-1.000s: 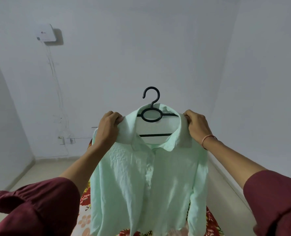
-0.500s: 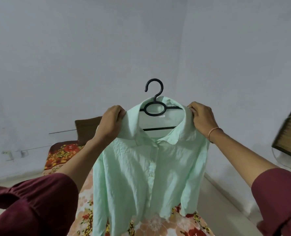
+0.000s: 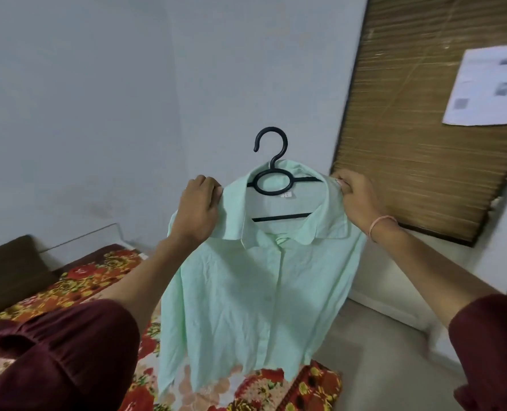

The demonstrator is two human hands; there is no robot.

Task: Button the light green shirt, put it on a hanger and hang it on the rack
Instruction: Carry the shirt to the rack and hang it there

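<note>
In the head view, the light green shirt [image 3: 255, 292] hangs on a black hanger [image 3: 272, 167] and is held up in the air in front of a pale wall, above the corner of a bed [image 3: 77, 280] with a floral cover. Its front placket looks closed. The left hand [image 3: 199, 206] grips the shirt's left shoulder with its fingers curled round the cloth. The right hand [image 3: 357, 200], with a thin bracelet [image 3: 382, 225] at the wrist, pinches the other shoulder beside the collar. A bamboo blind [image 3: 418, 143] with a paper sheet [image 3: 489, 87] on it is at the right.
</note>
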